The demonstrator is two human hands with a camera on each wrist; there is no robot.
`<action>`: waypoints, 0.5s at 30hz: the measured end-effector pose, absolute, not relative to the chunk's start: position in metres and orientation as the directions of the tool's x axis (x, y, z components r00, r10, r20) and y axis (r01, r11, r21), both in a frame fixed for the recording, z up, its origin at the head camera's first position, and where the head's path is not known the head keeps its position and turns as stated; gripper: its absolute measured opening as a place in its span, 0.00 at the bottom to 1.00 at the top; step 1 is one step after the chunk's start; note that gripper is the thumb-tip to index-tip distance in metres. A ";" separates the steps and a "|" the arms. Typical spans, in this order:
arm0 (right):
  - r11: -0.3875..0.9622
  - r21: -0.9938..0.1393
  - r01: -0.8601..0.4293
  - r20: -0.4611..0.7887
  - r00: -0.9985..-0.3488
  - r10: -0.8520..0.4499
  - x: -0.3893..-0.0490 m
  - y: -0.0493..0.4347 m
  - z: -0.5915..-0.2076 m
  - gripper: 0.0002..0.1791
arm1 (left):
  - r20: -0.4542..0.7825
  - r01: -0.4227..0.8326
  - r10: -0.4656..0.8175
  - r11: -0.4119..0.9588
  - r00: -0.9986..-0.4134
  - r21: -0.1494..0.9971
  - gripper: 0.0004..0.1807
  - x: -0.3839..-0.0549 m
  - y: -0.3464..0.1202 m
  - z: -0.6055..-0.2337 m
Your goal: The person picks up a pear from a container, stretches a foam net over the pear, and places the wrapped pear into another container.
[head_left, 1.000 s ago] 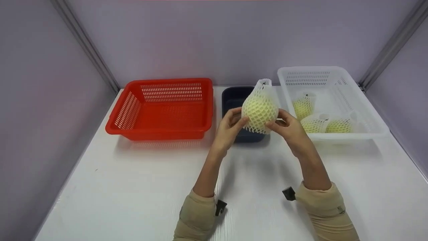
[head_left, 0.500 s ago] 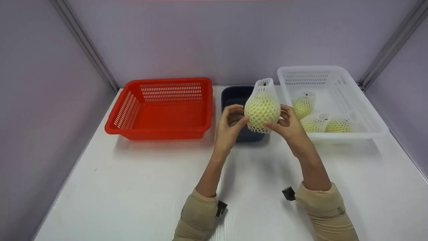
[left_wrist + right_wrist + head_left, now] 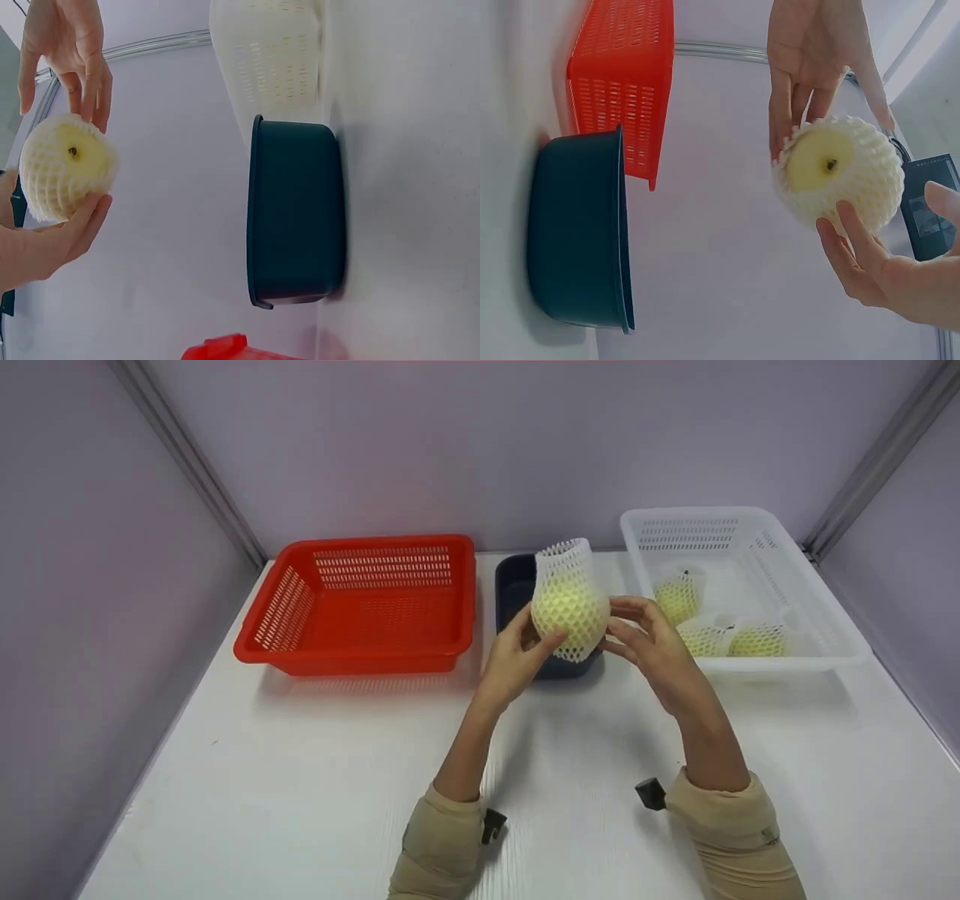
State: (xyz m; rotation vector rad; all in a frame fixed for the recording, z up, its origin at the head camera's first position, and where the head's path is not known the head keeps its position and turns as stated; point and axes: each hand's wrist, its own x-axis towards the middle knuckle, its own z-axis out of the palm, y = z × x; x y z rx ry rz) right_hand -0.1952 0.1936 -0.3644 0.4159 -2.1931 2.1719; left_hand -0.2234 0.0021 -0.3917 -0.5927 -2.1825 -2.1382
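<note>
A pale yellow fruit, which looks like a pear, in a white foam net (image 3: 568, 604) is held up above the dark blue bin (image 3: 512, 592). My left hand (image 3: 514, 664) grips its left side, thumb across the front. On the other side my right hand (image 3: 660, 652) is loosened, its fingertips at the net and its thumb off the front. The right wrist view shows two right-hand fingers (image 3: 859, 232) against the net, with the thumb well apart. The fruit's bare end shows through the net's lower opening in both wrist views.
At the left stands a red basket (image 3: 352, 660) with nothing visible in it. To the right, a white basket (image 3: 795, 664) contains several net-wrapped fruits (image 3: 679, 598). Both stand on a white table (image 3: 300, 795) with grey walls behind and beside it.
The wrapped fruit has shifted slightly left and its top leans left. My left thumb has moved further across it. My right thumb has come off its front.
</note>
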 end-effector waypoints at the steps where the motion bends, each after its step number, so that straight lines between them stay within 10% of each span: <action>1: -0.008 -0.978 -0.210 0.208 -0.963 -0.170 -0.195 0.194 -0.364 0.25 | 0.271 0.279 0.266 -0.010 -0.925 0.960 0.36 -0.224 0.002 -0.392; 15: 0.019 -0.980 -0.197 0.193 -0.971 -0.145 -0.199 0.199 -0.367 0.13 | 0.329 0.378 0.317 0.103 -0.889 0.920 0.46 -0.224 0.006 -0.400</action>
